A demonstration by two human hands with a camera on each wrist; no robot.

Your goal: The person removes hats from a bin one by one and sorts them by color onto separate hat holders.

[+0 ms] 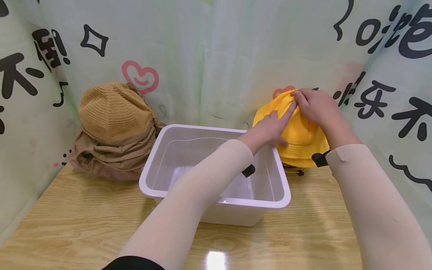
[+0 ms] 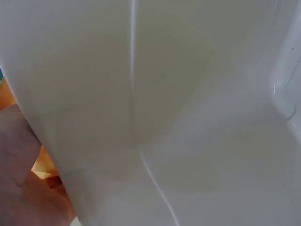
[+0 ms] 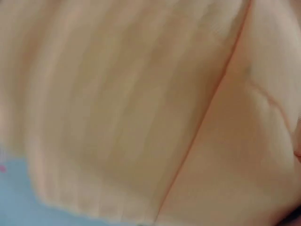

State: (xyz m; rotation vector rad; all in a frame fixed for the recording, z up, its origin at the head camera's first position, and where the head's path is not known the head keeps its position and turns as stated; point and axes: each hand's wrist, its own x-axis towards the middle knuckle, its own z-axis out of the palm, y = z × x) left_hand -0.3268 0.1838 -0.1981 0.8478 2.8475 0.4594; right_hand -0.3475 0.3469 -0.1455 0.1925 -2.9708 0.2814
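Note:
A yellow bucket hat [image 1: 300,138] sits at the right, just past the bin's right rim. My right hand [image 1: 318,107] pinches the cloth at the top of its crown. My left hand [image 1: 270,129] reaches across the bin and lies on the hat's left side, its fingers spread over the cloth. In the left wrist view, part of the left hand [image 2: 19,150] shows beyond the bin wall, with orange-yellow cloth [image 2: 44,165] beside it. Blurred pale cloth [image 3: 117,103] with a seam fills most of the right wrist view.
Between the hat stacks stands a pale lilac plastic bin [image 1: 260,203] on the wood-grain table [image 1: 81,225]. At left, a tan knitted hat [image 1: 113,112] lies on brown cloth hats [image 1: 111,157]. A dark cord toggle [image 1: 299,172] pokes from under the yellow hat. A printed curtain [image 1: 222,67] hangs behind.

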